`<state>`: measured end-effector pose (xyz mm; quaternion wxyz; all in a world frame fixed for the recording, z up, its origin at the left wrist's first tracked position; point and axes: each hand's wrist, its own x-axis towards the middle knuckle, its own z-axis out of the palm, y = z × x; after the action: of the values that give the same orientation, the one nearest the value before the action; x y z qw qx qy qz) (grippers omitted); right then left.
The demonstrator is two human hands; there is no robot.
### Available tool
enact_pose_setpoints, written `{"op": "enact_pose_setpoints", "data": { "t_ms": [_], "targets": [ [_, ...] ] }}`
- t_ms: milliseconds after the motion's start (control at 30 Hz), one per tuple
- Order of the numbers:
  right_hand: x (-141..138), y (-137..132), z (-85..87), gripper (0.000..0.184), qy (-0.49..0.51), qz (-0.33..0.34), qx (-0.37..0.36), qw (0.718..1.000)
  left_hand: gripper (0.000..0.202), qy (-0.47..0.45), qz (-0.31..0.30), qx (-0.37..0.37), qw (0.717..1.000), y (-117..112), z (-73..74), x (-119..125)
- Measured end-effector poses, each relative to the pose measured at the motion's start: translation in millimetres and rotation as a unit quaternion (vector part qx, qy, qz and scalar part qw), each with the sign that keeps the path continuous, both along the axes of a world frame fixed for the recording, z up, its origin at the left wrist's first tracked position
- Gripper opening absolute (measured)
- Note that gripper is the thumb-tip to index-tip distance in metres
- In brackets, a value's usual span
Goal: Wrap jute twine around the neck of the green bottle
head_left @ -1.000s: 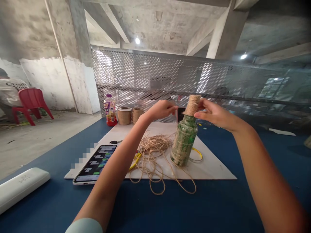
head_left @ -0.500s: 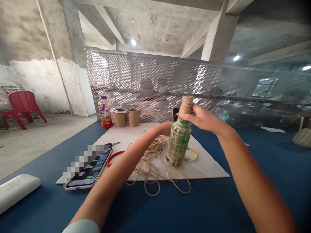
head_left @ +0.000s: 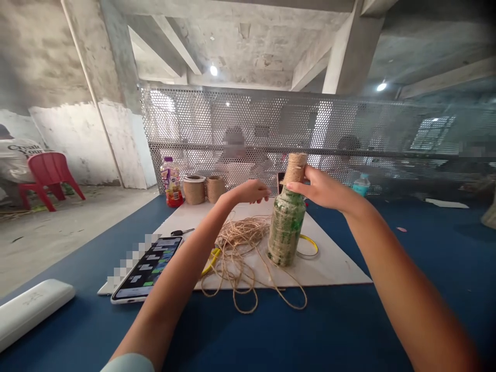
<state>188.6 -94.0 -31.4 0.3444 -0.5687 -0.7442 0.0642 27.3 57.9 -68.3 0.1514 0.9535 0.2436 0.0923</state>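
Note:
A green glass bottle (head_left: 285, 227), its neck wound with jute twine and its body coated in something clear and patchy, stands upright on a white board (head_left: 333, 268). My right hand (head_left: 313, 186) is wrapped around the twine-covered neck. Left of the bottle, apart from it, my left hand (head_left: 250, 191) hovers with its fingers curled in; whatever they pinch is too small to make out. A loose tangle of jute twine (head_left: 244, 232) lies beneath my left hand, with loops hanging past the board's front edge.
Two twine spools (head_left: 194, 190) and a juice bottle (head_left: 171, 183) stand at the back left. A phone (head_left: 149, 268), a key (head_left: 182, 232) and a white case (head_left: 34, 310) lie on the left. A yellow ring (head_left: 310, 245) lies by the bottle. A perforated metal screen (head_left: 217, 119) rises behind.
My left hand has come out from behind the bottle and moved left, over the twine. My right hand keeps its grip on the neck. The view has shifted slightly.

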Motion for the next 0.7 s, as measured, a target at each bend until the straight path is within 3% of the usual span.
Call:
{"op": "enact_pose_setpoints", "data": {
  "t_ms": [167,333,500,600,700],
  "targets": [
    [5,2,-0.7,0.035,0.030,0.021,-0.020,0.999,0.034,0.136,0.079,-0.049,0.986,-10,2.9,-14],
    [6,1,-0.2,0.041,0.070,0.054,-0.045,0.995,0.030,0.303,0.174,-0.117,0.930,-24,4.1,-52],
    [6,3,-0.7,0.037,0.102,0.049,-0.061,0.992,0.032,0.394,0.228,-0.139,0.880,-41,-3.3,-95],
    [5,5,-0.9,0.034,0.103,0.030,-0.057,0.993,0.028,0.382,0.217,-0.124,0.890,-45,-19.5,-112],
    [4,6,-1.2,0.035,0.102,0.016,-0.055,0.993,0.028,0.271,0.189,-0.049,0.943,-46,-39.6,-124]
  ]
}}
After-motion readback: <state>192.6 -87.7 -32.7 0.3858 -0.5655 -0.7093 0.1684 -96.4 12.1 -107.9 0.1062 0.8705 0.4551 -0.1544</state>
